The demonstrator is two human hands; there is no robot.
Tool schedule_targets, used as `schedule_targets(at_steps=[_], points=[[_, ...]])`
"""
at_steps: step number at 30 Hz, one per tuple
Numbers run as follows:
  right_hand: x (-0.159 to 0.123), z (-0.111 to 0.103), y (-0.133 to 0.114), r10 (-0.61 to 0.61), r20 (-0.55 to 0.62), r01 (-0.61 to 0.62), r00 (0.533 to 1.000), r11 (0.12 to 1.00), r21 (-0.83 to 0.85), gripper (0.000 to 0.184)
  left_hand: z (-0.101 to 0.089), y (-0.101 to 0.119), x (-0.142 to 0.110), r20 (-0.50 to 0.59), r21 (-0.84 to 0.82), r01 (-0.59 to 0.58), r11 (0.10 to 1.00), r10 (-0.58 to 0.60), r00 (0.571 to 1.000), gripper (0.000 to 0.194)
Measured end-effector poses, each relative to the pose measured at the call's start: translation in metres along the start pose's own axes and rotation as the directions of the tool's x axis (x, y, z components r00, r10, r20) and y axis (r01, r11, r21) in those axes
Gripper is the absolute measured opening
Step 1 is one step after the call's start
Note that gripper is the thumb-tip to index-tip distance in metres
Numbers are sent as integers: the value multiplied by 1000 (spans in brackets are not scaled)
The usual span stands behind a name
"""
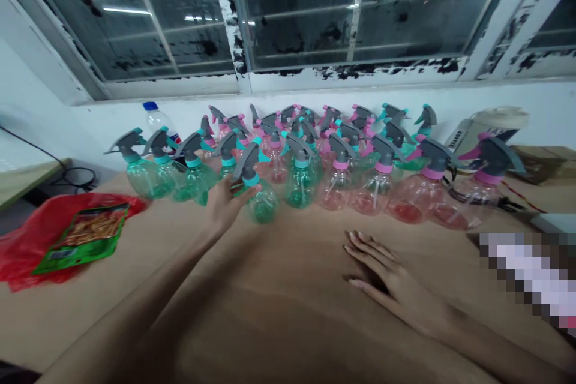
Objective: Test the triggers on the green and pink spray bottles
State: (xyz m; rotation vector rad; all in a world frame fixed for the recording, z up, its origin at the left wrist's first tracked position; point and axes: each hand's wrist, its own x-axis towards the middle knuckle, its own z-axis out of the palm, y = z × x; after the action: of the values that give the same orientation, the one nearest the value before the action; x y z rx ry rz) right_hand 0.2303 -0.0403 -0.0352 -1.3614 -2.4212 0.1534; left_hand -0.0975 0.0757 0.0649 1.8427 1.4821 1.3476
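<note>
My left hand point(227, 201) is closed around the neck of a green spray bottle point(263, 204) with a grey and teal trigger head. That bottle stands at the front of a crowd of similar ones. Flat on the table, fingers stretched out and holding nothing, lies my right hand point(382, 270). Just behind it is a pink spray bottle point(371, 195). A green spray bottle point(300, 186) stands right of the held one. Further green bottles line the left side, pink ones the right, and several more stand partly hidden behind them.
On the left a red plastic bag point(27, 240) lies under a green snack packet point(85, 240). A clear bottle with a blue cap point(150, 107) stands behind the spray bottles. A white container point(490, 126) and a brown box point(544, 162) are at right, by the window wall.
</note>
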Motion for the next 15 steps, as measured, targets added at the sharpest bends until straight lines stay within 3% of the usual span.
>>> schedule_targets(at_steps=[15], points=[[2, -2, -1, 23, 13, -23, 1000, 999, 27, 53, 41, -27, 51, -80, 126, -146, 981, 157, 984, 33]])
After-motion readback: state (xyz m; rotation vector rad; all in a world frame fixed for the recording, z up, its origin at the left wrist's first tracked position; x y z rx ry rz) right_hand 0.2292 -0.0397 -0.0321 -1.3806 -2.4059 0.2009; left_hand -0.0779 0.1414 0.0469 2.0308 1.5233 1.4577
